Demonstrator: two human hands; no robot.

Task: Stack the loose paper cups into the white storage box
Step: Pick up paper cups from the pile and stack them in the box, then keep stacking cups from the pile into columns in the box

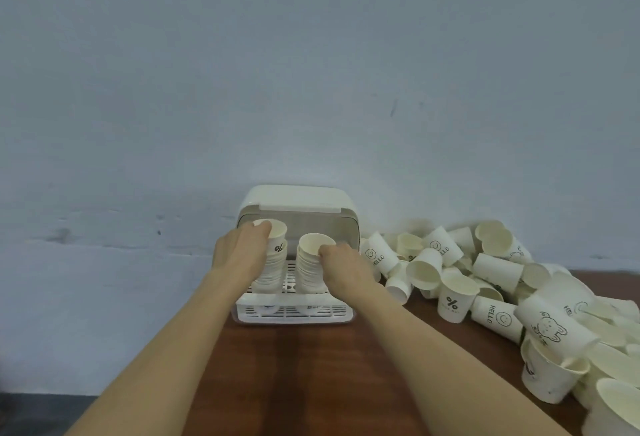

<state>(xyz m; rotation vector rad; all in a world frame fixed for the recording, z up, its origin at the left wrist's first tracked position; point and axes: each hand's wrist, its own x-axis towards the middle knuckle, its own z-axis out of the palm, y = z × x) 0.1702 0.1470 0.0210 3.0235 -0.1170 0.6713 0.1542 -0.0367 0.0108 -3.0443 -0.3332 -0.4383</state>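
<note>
The white storage box point(294, 201) stands against the wall with its front lid up and a slotted tray point(294, 312) at its base. Two stacks of nested paper cups stand inside. My left hand point(239, 252) grips the left stack point(277, 245) near its top cup, which bears a % mark. My right hand point(343, 262) pinches the rim of the top cup of the right stack point(310, 255). A heap of loose paper cups point(502, 283) lies on the table to the right of the box.
The brown wooden table point(311, 366) ends at its left edge just left of the box, with grey floor below. A pale wall runs right behind the box and the cup heap. Cups crowd the table's right side down to the near corner.
</note>
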